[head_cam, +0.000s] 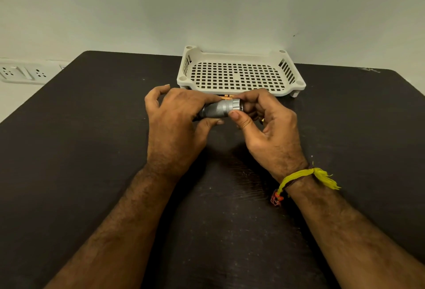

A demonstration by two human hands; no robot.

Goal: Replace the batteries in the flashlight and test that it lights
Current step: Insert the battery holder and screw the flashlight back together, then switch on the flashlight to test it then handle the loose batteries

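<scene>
A short silver flashlight point(220, 110) with a knurled body lies sideways between both hands, just above the dark table point(92, 150). My left hand point(177, 125) grips its left end between thumb and forefinger. My right hand point(264, 125) pinches the ribbed head at its right end. Copper-coloured batteries point(226, 97) show just behind the flashlight, in front of the basket; most of them is hidden by my fingers.
A white perforated plastic basket point(292, 71) with nothing in it stands at the table's far edge against the wall. A white socket strip point(20, 72) is mounted on the wall at the far left.
</scene>
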